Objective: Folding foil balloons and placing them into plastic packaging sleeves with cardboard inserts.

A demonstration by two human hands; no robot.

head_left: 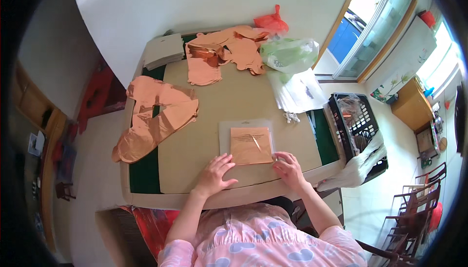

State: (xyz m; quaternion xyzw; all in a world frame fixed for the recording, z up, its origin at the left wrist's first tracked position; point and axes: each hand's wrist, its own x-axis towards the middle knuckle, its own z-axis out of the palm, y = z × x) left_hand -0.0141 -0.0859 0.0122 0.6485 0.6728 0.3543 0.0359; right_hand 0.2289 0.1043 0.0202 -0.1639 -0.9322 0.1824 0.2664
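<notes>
In front of me on the table lies a flat clear plastic bag [224,142] with a pale backing and a hanging slot at its top. A folded copper-coloured foil balloon [250,151], with dark print across it, shows in the middle of it. My left hand [215,175] rests open at the bag's lower left, fingers stretched and thumb apart, touching or very near the foil's corner. At the bag's lower right edge, my right hand [288,170] has its fingers bent in, and thumb and forefinger seem to pinch the plastic.
Flat copper foil balloons [163,116] lie at the left, more foil balloons [243,47] at the back. Beside these are a stack of pale sheets [164,51], a green-white plastic bag [290,55], a red bag [271,21] and white plastic sleeves [300,91]. A black crate [358,120] stands right.
</notes>
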